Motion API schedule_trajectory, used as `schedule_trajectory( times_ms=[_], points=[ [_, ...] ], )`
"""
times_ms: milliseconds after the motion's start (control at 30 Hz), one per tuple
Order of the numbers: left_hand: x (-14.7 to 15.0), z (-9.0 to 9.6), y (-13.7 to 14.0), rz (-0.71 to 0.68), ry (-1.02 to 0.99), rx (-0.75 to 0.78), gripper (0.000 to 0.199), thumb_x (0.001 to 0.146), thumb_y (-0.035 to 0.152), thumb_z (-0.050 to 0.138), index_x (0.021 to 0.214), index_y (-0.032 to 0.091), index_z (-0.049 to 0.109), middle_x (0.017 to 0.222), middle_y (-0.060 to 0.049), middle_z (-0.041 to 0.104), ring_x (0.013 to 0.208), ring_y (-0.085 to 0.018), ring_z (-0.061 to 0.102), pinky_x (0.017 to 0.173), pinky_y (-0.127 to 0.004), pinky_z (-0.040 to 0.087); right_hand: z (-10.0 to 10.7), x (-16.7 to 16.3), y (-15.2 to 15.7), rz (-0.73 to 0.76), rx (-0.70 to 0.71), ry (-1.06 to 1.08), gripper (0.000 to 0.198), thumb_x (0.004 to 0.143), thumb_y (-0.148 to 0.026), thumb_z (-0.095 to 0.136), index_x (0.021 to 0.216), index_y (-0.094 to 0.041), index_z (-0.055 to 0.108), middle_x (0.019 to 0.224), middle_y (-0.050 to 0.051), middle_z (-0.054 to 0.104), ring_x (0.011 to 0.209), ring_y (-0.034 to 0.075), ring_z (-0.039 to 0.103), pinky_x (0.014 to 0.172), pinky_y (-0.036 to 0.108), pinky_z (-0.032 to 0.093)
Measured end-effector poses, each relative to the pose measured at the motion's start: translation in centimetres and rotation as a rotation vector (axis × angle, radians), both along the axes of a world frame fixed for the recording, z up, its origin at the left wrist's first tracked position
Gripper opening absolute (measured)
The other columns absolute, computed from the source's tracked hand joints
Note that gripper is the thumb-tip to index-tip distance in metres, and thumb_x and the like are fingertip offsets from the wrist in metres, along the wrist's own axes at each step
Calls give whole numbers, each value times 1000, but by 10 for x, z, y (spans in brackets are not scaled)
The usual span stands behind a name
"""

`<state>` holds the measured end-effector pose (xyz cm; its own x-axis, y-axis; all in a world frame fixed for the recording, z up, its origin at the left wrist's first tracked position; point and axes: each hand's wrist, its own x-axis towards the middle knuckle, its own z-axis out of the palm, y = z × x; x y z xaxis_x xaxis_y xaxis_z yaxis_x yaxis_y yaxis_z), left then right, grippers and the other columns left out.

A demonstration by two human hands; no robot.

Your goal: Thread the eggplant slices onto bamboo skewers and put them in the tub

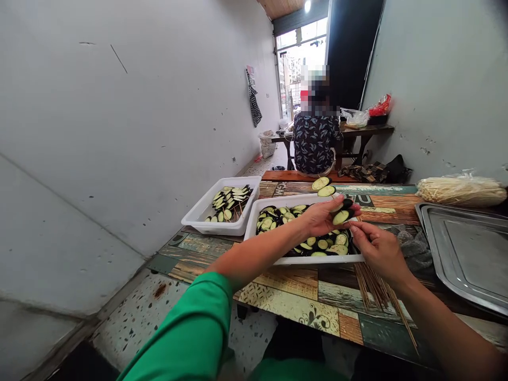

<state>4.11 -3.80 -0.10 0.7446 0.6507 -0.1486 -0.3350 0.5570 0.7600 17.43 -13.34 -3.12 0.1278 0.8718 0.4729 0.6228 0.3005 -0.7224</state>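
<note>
My left hand (320, 216) is closed around eggplant slices (340, 217), above a white plastic tub (317, 260) full of loose cut eggplant. More slices (326, 191) stick out beyond its fingers, in line with those held. My right hand (377, 247) pinches the near end of a thin wooden skewer, mostly hidden by fingers and slices. Below the right wrist, a loose bundle of skewers (371, 286) lies on the table, partly under the tub's edge. To the left, a second white tub (212, 228) contains skewered eggplant slices.
Metal trays (472, 256) lie at the right, beside a crumpled plastic bag (415, 246). Behind them is a clear bag of pale sticks (460, 189). A person (316, 140) sits beyond the patterned table (278, 291), facing away. A wall (159, 132) runs along the left.
</note>
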Motion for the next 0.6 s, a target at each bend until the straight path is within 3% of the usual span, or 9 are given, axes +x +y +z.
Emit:
schedule_trajectory(
  times_ms=[100, 233, 467, 600],
  points=[
    [0, 2, 5, 135, -4, -40, 34, 86, 47, 52, 91, 15, 61, 98, -9, 67, 93, -20, 64, 85, -41, 50, 1, 1, 0, -9, -3, -5, 34, 83, -37, 49, 93, -15, 73, 64, 3, 68, 52, 14, 57, 48, 24, 42],
    [-3, 3, 11, 470, -59, -7, 22, 84, 37, 60, 86, 15, 61, 92, -7, 67, 93, -17, 65, 90, -34, 49, 3, 0, -1, 21, -35, -17, 32, 82, -37, 50, 89, -17, 73, 67, 3, 70, 53, 15, 58, 47, 24, 43],
    [-1, 0, 6, 313, 19, -32, 13, 82, 28, 62, 83, 16, 63, 82, -5, 68, 84, -17, 66, 87, -36, 50, 0, -1, 0, 13, -7, -11, 30, 83, -35, 50, 90, -18, 73, 68, 3, 71, 54, 14, 58, 48, 23, 42],
    [-1, 3, 6, 197, 42, -14, 20, 81, 36, 63, 86, 16, 62, 84, -5, 67, 84, -17, 65, 84, -35, 51, -2, 1, 0, 10, -21, 31, 34, 83, -38, 49, 94, -16, 72, 70, 4, 70, 54, 15, 58, 48, 24, 43]
  ],
)
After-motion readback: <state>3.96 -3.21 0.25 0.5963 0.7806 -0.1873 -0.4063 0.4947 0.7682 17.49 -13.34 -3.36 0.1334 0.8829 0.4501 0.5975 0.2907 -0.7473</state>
